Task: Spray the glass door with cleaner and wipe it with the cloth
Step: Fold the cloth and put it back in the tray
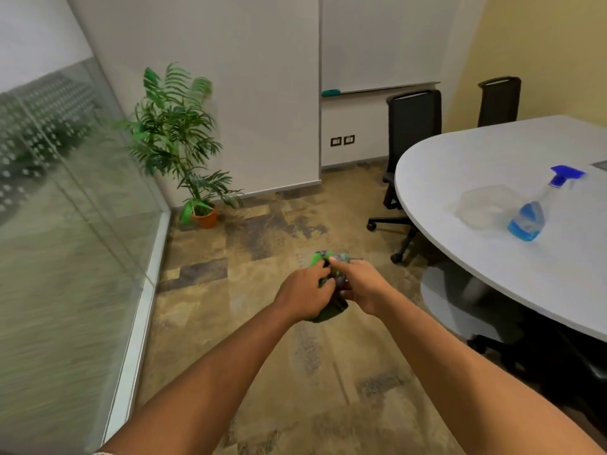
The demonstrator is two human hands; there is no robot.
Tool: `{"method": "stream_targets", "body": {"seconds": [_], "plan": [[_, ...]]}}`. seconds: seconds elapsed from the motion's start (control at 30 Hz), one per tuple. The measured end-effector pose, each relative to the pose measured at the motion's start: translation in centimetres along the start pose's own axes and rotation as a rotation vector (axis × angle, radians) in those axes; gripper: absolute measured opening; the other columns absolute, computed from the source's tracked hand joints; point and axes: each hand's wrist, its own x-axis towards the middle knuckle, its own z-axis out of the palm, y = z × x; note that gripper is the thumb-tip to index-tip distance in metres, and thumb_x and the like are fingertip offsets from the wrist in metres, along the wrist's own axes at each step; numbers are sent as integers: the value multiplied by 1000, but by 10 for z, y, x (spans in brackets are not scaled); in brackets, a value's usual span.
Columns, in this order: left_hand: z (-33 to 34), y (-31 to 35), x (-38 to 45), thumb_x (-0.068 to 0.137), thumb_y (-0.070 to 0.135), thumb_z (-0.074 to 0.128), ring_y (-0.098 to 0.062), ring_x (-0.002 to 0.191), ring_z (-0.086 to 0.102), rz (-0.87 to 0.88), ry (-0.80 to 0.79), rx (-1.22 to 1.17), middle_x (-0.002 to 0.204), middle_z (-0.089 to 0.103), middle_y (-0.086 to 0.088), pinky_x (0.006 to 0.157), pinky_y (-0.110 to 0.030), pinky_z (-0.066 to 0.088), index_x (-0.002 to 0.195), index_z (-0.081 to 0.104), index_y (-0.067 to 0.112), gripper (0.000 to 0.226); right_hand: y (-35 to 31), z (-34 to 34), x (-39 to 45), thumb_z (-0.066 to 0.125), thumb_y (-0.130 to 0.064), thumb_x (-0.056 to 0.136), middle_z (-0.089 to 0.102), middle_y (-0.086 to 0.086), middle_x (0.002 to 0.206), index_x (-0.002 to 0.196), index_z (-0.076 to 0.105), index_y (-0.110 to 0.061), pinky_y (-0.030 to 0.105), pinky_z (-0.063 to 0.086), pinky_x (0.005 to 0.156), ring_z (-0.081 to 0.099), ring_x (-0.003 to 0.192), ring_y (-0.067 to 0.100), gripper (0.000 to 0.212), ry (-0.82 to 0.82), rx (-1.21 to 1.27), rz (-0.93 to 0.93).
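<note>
The glass door (65, 224) stands at your left, and whether it's been sprayed can't be told. Your left hand (303, 292) and right hand (359, 285) both clutch the bunched green cloth (328, 284). The spray bottle (533, 213) rests untouched on the table (476, 159), so wiping looks still ahead.

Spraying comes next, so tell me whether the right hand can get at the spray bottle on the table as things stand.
Probably not yet. The right hand is closed on the green cloth together with the left hand. The spray bottle stands unobstructed on the table, away to the right, so it needs freeing first.
</note>
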Motion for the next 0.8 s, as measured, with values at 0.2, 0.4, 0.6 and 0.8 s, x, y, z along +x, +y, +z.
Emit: {"method": "stream_targets", "body": {"seconds": [0.2,0.4,0.6,0.8], "plan": [[13,27,58,100,14,54,-15,105,69,-17,-34,-488,131,63,6,65,-31,60,125,72,12,31,-11,-63,48,57,-19,99,73,21,101,103,71,-3,44,58,83,70,85,30,21,196,41,-45],[19,40,133,91,7,59,-8,64,60,86,172,-334,87,68,3,65,-26,49,129,67,19,40,-40,-121,82,49,-20,103,71,15,103,101,69,-11,37,52,82,66,93,26,22,197,-132,-101],[30,36,241,79,43,83,-23,154,21,235,-213,-89,167,24,-5,125,-42,22,159,27,26,100,-73,-165,116,53,-23,102,74,14,109,115,67,-13,47,56,93,71,103,31,22,86,-373,-117],[30,51,341,84,26,82,-12,87,67,299,-415,-403,104,75,-14,79,-26,54,113,71,6,37,-108,-200,165,52,-18,103,76,2,93,107,69,-5,32,58,83,72,86,11,22,121,-410,-135]]}}
